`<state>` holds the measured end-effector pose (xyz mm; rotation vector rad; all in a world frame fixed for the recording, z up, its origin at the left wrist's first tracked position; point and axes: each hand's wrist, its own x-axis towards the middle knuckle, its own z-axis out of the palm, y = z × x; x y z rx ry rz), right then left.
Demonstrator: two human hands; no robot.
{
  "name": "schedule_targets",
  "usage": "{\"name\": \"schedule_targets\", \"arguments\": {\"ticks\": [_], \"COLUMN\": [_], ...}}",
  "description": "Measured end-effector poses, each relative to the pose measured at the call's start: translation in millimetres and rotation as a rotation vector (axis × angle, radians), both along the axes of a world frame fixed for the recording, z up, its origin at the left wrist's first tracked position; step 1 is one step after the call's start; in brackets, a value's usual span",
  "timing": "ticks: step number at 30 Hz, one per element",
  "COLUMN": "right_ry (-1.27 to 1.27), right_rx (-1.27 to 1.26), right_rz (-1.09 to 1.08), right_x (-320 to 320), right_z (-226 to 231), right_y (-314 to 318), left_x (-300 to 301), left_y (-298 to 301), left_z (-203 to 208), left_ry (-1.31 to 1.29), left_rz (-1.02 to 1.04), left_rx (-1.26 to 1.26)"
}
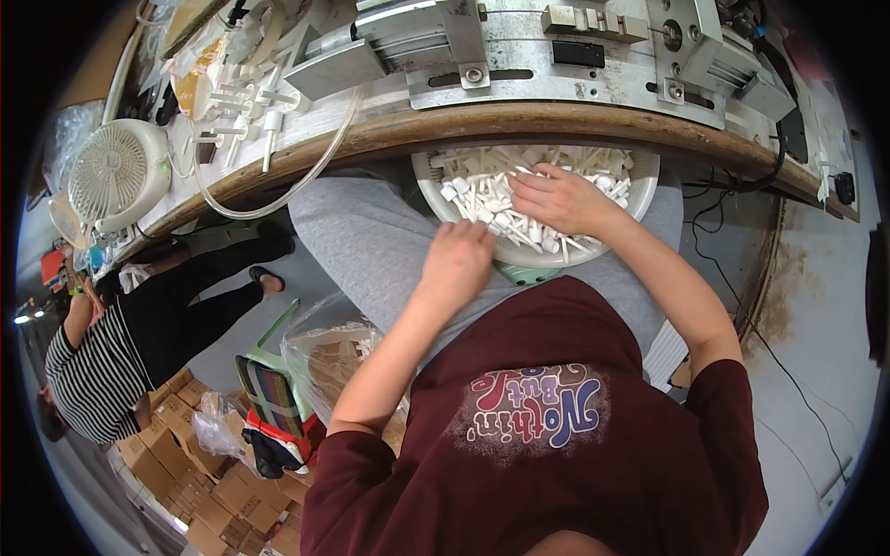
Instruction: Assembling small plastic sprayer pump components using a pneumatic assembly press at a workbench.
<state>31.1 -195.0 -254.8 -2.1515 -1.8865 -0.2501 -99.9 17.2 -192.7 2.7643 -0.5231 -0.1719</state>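
A round pale basket (649,199) rests on my lap, partly under the workbench edge. It is heaped with small white plastic parts (505,222), each a thin stem with a thicker block-like end. My right hand (561,199) lies over the heap, its fingers stretched out and slightly apart among the parts. At the basket's near left rim is my left hand (461,259), with its fingers curled down at the edge of the heap. Its fingertips are hidden, so whatever they pinch cannot be made out.
The wooden bench edge (519,119) runs above the basket, carrying a metal fixture (445,46). Left on the bench are a white fan (119,176), a clear tube (329,157) and white branched parts (241,107). Another person in stripes (97,375) stands left, near cardboard boxes (232,505).
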Motion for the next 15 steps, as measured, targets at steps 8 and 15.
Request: {"name": "schedule_targets", "arguments": {"ticks": [8, 15], "right_ry": [0.075, 0.114], "right_rx": [0.003, 0.083], "right_rz": [-0.165, -0.360], "right_x": [-16.6, -60.0], "right_z": [12.3, 76.5], "right_y": [8.2, -16.8], "left_x": [-4.6, -9.6], "left_y": [-37.4, -38.7], "left_z": [-41.6, -37.6], "left_ry": [-0.081, -0.190], "left_rz": [-0.229, -0.269], "left_rx": [0.170, 0.223]}}
